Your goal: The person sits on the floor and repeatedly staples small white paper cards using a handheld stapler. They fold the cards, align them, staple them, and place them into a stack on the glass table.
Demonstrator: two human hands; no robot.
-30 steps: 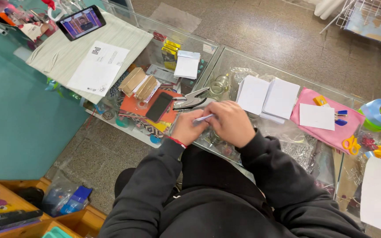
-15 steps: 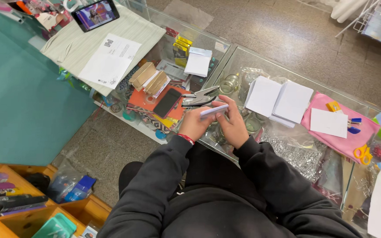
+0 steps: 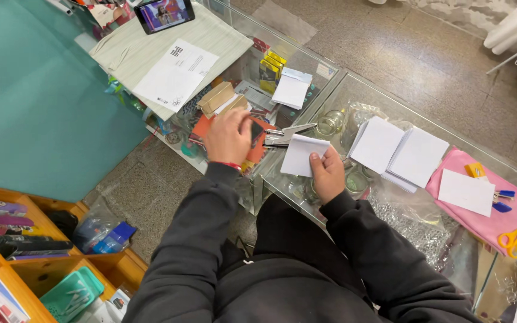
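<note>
On the glass counter [image 3: 336, 90], the right hand [image 3: 328, 173] was pinching a small stack of white cards [image 3: 304, 155] by its lower edge, thumb on top. The left hand [image 3: 228, 135] lay with fingers spread and loose over a dark phone [image 3: 256, 130] on an orange sheet [image 3: 201, 125]; I could not tell if it gripped the phone. Just beside the cards lay one metal punch tool [image 3: 288, 134]. Further right were two piles of white cards [image 3: 399, 152], and one white card on a pink cloth [image 3: 480, 200]. Under the glass stood yellow boxes [image 3: 270, 66], about three. One printed white sheet [image 3: 178, 73] lay on the pale mat [image 3: 222, 37].
</note>
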